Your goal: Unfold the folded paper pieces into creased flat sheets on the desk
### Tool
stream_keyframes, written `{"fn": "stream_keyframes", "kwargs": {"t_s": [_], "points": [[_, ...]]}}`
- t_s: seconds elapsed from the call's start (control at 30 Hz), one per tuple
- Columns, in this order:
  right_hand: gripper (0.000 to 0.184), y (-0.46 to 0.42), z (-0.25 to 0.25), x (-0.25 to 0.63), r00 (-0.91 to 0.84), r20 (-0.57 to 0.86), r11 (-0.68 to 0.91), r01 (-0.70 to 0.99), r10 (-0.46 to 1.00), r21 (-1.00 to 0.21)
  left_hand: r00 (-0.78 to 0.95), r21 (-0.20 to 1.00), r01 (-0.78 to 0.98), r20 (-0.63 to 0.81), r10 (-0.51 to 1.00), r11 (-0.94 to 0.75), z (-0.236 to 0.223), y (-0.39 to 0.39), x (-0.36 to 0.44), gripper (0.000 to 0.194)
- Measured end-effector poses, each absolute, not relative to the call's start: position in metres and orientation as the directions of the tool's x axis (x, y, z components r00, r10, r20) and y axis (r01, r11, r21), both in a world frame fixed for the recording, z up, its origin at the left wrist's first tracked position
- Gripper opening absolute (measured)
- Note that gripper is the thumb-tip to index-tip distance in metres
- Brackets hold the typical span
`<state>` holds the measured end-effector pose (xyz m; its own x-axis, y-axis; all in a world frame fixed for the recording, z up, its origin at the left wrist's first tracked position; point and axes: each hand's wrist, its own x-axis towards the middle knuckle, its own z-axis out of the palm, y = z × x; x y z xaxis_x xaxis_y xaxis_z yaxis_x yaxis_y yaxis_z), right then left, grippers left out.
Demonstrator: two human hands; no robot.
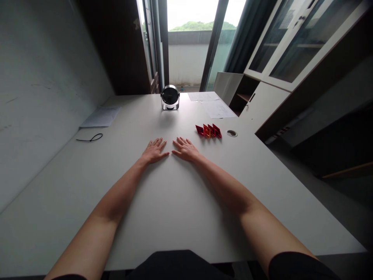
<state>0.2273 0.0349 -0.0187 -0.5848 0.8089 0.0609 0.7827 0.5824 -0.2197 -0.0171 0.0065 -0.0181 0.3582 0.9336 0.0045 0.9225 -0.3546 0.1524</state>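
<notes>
My left hand [154, 151] lies flat on the white table [175, 210], fingers spread and holding nothing. Beside it, a small gap away, my right hand [185, 149] also rests palm down with its fingers apart. Just beyond the right hand, to its right, stands a zigzag-folded red and orange item [208, 131]; its exact kind is unclear. Farther back, in line with the gap between my hands, is a round black device on a metal U-shaped stand [170, 97].
A black looped cord [89, 138] and a stack of papers [100, 117] lie at the left by the wall. More paper sheets [218, 109] are at the back right. A round cable hole [232, 133] sits near the right edge. Cabinets [268, 102] stand beyond.
</notes>
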Motion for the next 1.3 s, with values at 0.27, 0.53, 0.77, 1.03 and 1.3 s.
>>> {"fn": "stream_keyframes", "kwargs": {"t_s": [0.27,0.53,0.77,1.03,1.3], "points": [[0.075,0.036,-0.022,0.23,-0.583,0.102,0.589,0.772,0.806,-0.238,0.34,0.219,0.912,0.071,0.938,-0.347,-0.017,0.004,-0.016,0.075],[0.038,0.038,-0.022,0.237,-0.542,0.307,0.62,0.728,0.782,-0.294,0.341,0.37,0.837,0.224,0.913,-0.403,-0.02,0.001,-0.025,0.046],[0.028,0.054,-0.006,0.274,-0.113,0.615,0.362,0.883,0.781,-0.298,0.257,0.484,0.762,0.384,0.887,-0.43,-0.019,0.003,-0.029,0.029],[0.022,0.073,-0.018,0.308,0.095,0.638,0.103,0.958,0.764,-0.266,0.183,0.499,0.764,0.44,0.879,-0.408,-0.014,-0.001,-0.027,0.027],[0.018,0.069,-0.011,0.304,0.032,0.667,0.222,0.93,0.745,-0.292,0.2,0.496,0.76,0.437,0.877,-0.42,-0.015,-0.001,-0.025,0.025]]}}
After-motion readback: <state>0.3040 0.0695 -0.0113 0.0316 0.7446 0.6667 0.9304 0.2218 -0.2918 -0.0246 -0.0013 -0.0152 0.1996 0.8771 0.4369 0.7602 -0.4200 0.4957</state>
